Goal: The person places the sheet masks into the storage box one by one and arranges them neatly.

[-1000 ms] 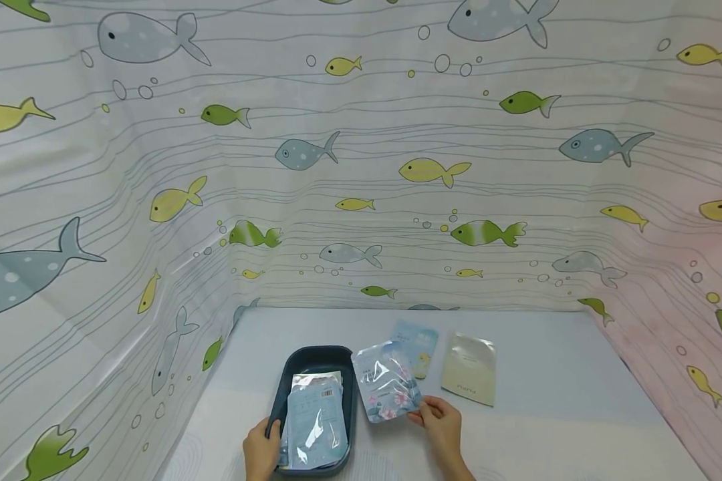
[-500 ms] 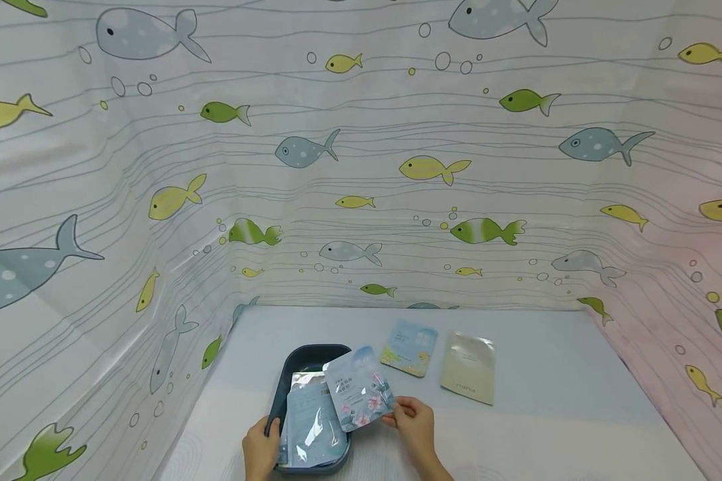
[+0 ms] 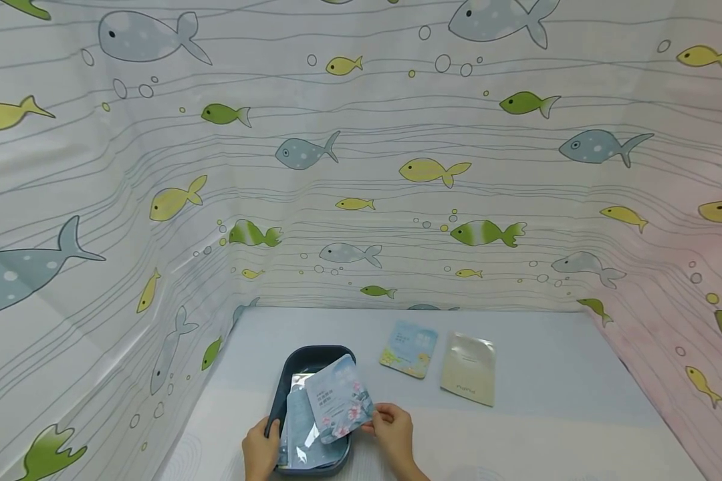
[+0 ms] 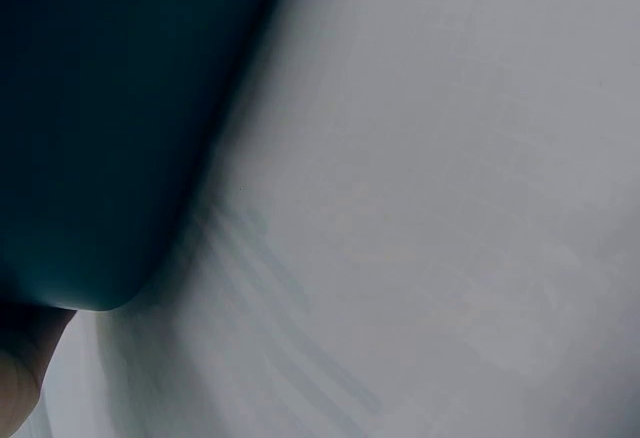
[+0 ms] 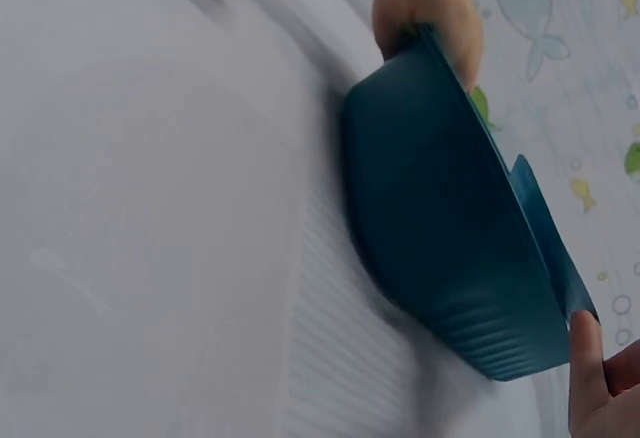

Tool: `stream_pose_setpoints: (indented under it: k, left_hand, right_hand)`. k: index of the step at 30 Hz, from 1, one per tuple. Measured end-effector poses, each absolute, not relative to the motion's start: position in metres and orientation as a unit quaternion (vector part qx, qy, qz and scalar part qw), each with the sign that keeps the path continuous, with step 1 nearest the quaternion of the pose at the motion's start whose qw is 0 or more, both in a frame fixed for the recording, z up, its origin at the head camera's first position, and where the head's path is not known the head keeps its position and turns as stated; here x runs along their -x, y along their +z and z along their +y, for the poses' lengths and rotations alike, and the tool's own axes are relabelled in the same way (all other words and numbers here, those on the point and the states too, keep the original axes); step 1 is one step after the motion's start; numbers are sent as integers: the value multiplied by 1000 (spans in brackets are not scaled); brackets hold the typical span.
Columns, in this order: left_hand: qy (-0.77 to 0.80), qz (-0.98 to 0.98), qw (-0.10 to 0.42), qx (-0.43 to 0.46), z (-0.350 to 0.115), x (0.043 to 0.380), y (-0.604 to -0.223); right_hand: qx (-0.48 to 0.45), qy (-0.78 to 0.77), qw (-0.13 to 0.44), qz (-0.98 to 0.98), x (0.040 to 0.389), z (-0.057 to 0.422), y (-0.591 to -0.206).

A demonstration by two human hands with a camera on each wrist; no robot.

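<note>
On the left of the table in the head view stands a dark blue bin (image 3: pixel 309 361), its left rim gripped by my left hand (image 3: pixel 261 449). Silvery, pale blue sachets (image 3: pixel 303 437) lie inside it. My right hand (image 3: pixel 392 434) pinches the lower right corner of a flat blue sachet with pink flowers (image 3: pixel 337 399), tilted over the bin's contents. From the right wrist, the bin's outer wall (image 5: pixel 440 198) shows, with the sachet's edge (image 5: pixel 548 243) above its rim beside my right fingers (image 5: pixel 588 358). The left wrist view holds mostly the bin's dark side (image 4: pixel 110 118).
Behind the right hand a blue sachet with yellow flowers (image 3: pixel 409 349) lies flat on the table (image 3: pixel 547 387). A beige sachet (image 3: pixel 468 369) lies to its right. Fish-printed sheeting (image 3: pixel 397 220) walls in the back and both sides.
My right hand has carried the flowered sachet leftward from beside the bin to over it, uncovering the blue sachet behind. The left hand stays on the rim.
</note>
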State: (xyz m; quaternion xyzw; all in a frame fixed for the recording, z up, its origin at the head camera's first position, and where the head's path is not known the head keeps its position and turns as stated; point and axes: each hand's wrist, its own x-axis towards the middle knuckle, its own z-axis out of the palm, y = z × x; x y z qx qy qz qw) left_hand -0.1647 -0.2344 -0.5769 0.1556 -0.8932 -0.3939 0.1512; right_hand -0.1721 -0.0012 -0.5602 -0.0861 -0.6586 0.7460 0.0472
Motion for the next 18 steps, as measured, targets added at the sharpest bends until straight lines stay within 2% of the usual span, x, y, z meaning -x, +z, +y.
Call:
stream_pose_setpoints:
  k: [18]
  left_hand:
    - [-382, -898, 146, -164, -235, 166, -576]
  right_hand:
    - [-20, 685, 53, -726, 164, -34, -549]
